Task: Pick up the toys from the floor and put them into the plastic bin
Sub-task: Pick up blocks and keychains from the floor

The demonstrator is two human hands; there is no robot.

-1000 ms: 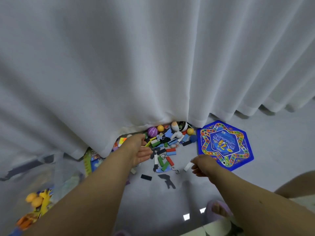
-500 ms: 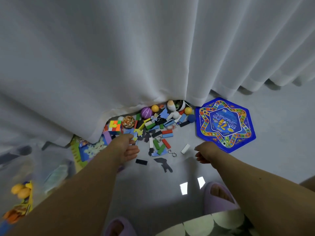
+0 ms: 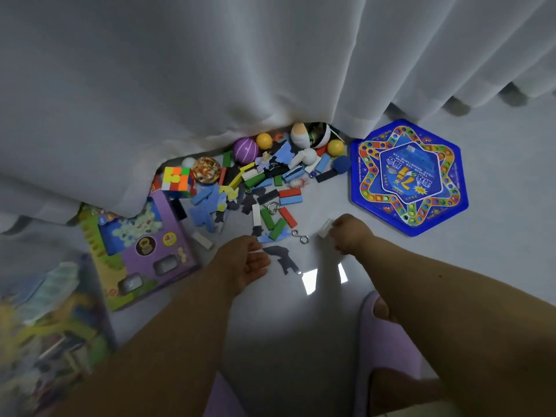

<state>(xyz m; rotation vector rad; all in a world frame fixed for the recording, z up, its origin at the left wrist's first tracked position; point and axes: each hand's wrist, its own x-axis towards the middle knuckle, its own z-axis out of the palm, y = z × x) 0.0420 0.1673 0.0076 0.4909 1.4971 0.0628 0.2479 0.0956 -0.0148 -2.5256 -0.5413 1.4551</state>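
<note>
White block point(image 3: 324, 229) lies on the floor at the right hand point(image 3: 349, 233), whose curled fingers seem closing on it; the left hand point(image 3: 246, 261) pinches something small, so carry both left to the bin point(image 3: 45, 326).

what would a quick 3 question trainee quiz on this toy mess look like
1. True or false: the blue hexagonal game board lies to the right of the toy pile.
2. Which hand touches the white block? A) left hand B) right hand
3. Fill in: the puzzle cube sits partly under the white ____.

Key: 1 true. 2 B: its fingers are on the block; whether they grip it cannot be told. 3 curtain.
</note>
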